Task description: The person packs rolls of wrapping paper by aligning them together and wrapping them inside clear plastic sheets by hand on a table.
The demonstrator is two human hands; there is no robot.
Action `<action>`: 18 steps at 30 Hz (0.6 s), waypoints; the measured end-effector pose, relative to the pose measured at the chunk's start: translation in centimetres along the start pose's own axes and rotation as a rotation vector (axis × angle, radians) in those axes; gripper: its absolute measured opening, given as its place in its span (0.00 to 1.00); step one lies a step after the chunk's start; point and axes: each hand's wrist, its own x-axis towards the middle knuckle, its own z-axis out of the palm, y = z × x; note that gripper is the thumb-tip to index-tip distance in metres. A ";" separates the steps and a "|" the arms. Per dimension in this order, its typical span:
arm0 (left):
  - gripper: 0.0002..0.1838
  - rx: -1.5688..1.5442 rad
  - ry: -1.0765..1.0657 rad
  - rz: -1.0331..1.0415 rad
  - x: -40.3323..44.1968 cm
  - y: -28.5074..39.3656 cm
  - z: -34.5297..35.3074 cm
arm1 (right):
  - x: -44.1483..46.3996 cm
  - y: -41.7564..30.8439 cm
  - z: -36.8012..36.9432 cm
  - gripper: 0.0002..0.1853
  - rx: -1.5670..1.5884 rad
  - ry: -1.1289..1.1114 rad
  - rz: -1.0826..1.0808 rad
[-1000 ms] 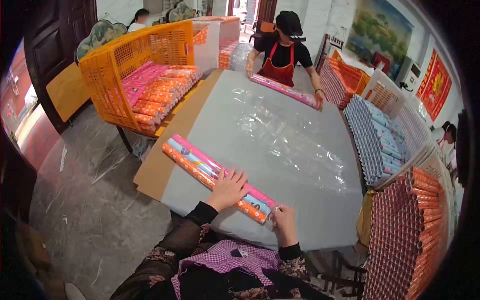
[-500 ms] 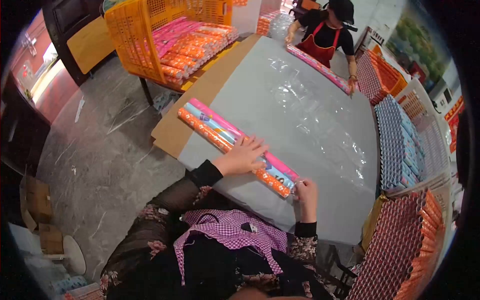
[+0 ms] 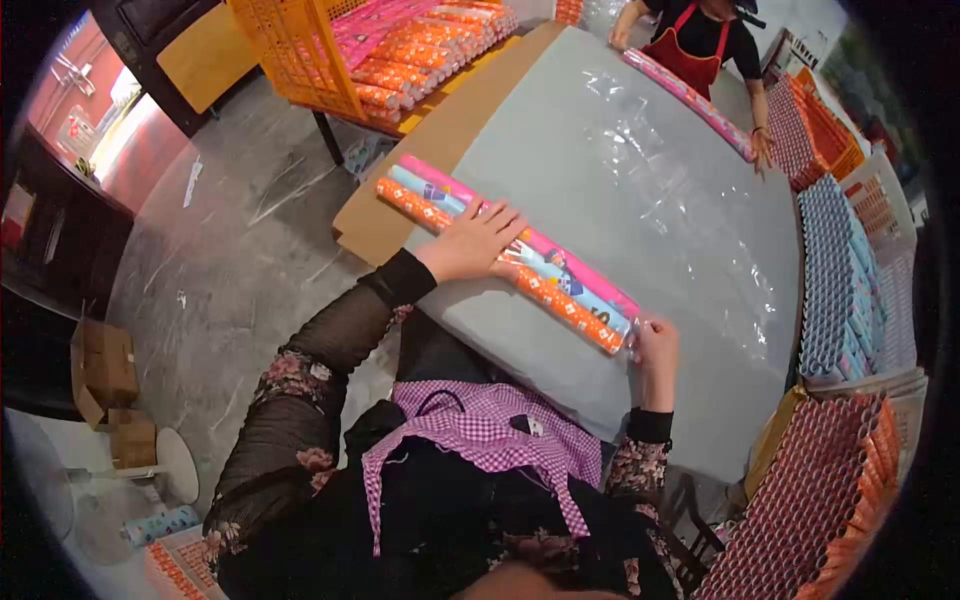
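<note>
Three rolls of wrapping paper lie side by side on the grey-covered table: a pink roll (image 3: 570, 259), a light blue patterned roll (image 3: 562, 279) and an orange roll with white prints (image 3: 560, 300). Shiny clear film shows around them. My left hand (image 3: 474, 242) rests flat across the rolls, left of their middle, fingers stretched out. At their right end, my right hand (image 3: 656, 345) is closed in a pinch on the clear plastic film just beyond the roll tips.
Clear plastic sheets (image 3: 690, 210) spread over the table (image 3: 520, 130). Across it, a co-worker in a red apron (image 3: 686, 55) handles a pink roll (image 3: 690, 100). An orange crate (image 3: 300, 60) of rolls stands left; stacked rolls (image 3: 800, 490) line the right side.
The view has shifted, so the table sits further right and higher. My left hand has slid along the rolls toward their far left end. My right hand stays at the right end.
</note>
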 end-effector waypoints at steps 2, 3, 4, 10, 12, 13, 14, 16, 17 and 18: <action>0.46 0.036 0.045 -0.012 -0.3 0.0 0.6 | -0.4 -0.1 -0.9 0.10 -0.019 -0.011 0.008; 0.44 0.003 -0.032 -0.022 -0.1 0.4 -1.0 | -0.3 0.7 -1.8 0.10 -0.023 -0.012 0.035; 0.44 0.001 0.027 -0.025 -0.3 0.4 -0.6 | -0.2 1.7 -2.6 0.10 0.102 0.024 0.011; 0.43 0.069 0.069 -0.073 -1.4 0.1 -0.3 | -2.3 4.0 -5.4 0.14 0.482 0.357 -0.029; 0.43 0.096 0.089 -0.115 -1.9 0.5 -0.8 | -2.9 4.3 -6.3 0.13 0.477 0.386 -0.027; 0.43 0.097 0.081 -0.104 -2.2 0.8 -1.0 | -3.3 4.4 -6.7 0.12 0.459 0.403 -0.031; 0.42 0.136 0.038 -0.165 -2.6 1.0 -1.3 | -3.6 4.5 -6.9 0.12 0.449 0.396 -0.037; 0.38 0.162 0.097 -0.209 -3.6 0.7 -0.6 | -3.6 5.5 -7.5 0.12 0.440 0.356 -0.057; 0.38 0.166 0.086 -0.203 -3.8 0.7 -0.8 | -3.8 5.2 -7.2 0.13 0.420 0.315 -0.074; 0.37 0.237 0.039 -0.325 -4.0 0.9 -0.8 | -3.9 5.1 -7.0 0.13 0.428 0.317 -0.063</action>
